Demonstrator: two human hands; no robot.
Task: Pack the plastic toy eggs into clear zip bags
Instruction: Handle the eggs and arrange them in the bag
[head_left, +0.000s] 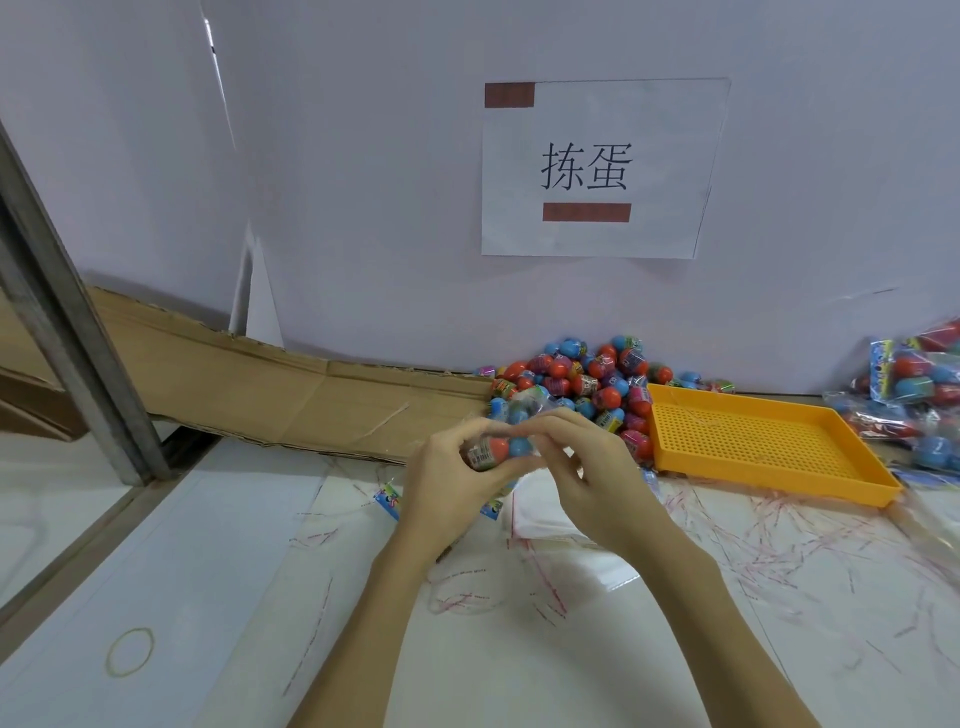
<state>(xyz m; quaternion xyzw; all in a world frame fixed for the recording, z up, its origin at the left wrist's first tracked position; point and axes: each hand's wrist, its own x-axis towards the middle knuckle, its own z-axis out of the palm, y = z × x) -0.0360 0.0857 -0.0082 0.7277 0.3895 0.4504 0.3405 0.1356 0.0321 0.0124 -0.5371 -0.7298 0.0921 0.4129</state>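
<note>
A rubber band (130, 652) lies on the white surface (208, 571) at the left. In the middle, the left hand (447, 478) and the right hand (582, 467) hold together a clear bag (511, 415) with toy eggs (501, 448) inside, fingers curled around it. Behind them is the pile of eggs (587, 384) at the wall, then a yellow tray (753, 441), then filled bags (914, 395).

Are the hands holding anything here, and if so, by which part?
Yes. Both hands hold one clear zip bag with eggs: the left hand has its grip round the egg-filled body, and the right hand pinches the bag's right end.
</note>
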